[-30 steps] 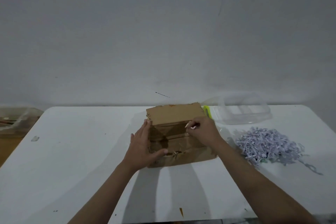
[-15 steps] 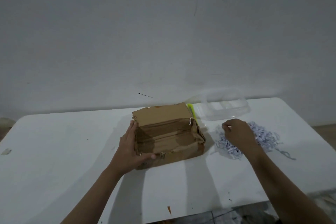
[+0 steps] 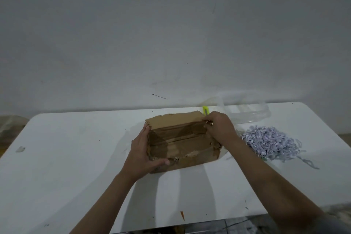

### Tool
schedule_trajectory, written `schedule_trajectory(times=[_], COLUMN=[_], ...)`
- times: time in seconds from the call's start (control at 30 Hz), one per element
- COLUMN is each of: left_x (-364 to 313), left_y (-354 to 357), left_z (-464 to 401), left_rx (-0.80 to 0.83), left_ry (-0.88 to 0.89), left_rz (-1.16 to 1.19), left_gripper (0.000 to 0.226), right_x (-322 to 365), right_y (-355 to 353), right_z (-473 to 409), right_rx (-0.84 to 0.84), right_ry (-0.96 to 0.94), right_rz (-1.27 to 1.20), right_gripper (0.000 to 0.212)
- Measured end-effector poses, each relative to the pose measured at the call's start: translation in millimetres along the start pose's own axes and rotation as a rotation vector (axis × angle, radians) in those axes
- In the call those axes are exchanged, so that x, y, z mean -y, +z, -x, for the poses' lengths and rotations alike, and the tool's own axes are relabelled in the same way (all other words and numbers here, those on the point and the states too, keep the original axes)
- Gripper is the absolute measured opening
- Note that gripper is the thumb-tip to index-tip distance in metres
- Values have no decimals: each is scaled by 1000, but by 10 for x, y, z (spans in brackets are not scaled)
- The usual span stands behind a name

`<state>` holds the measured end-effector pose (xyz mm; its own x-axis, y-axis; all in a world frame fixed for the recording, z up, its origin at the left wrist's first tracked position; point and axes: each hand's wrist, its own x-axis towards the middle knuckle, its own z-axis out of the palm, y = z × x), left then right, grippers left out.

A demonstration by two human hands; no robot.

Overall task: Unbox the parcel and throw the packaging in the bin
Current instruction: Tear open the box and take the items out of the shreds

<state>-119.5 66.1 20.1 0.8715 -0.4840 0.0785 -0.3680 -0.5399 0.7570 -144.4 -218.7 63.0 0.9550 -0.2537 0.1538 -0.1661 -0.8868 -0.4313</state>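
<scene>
- You face a plain grey-white wall (image 3: 171, 34), dimly and evenly lit, with a short dark scratch low down.
- Your white table (image 3: 76, 167) stands against it, corners rounded, its surface scuffed and speckled.

No readable text, label or number on cardboard box (image 3: 182, 142).

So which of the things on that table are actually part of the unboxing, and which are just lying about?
Part of the job:
- cardboard box, open, held by the left hand at its side and the right hand at its far corner
- shredded paper filling, heaped beside the box

Just lying about:
- clear plastic container
- yellow-green utility knife behind the box
- white table
</scene>
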Motion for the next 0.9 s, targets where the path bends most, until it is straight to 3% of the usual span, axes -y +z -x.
schedule_trajectory(times=[0.1,0.27,0.4,0.5,0.63,0.8,0.9], left_x=[11,43,3,-24,-41,-78,-132], left_y=[10,24,-6,-81,-126,-55,-19], left_z=[14,-31,-86,-189,-294,-232,-128], left_rx=[-21,-47,-46,2,116,20,-48], left_ry=[12,8,6,81,150,152,151], left_rz=[-3,-37,-129,-237,-369,-395,-383], left_gripper=[135,133,135,124,120,118,100], right_x=[-14,-128,-376,-476,-364,-101,-68], right_y=[-58,-221,-301,-281,-256,-91,-52], right_z=[11,216,505,673,794,904,886], right_rx=[-138,-329,-284,-236,-328,-259,-208], right_ry=[-13,66,159,250,193,98,115], right_rz=[-106,-264,-176,-183,-250,-410,-391], right_gripper=[12,6,15,22,15,16,15])
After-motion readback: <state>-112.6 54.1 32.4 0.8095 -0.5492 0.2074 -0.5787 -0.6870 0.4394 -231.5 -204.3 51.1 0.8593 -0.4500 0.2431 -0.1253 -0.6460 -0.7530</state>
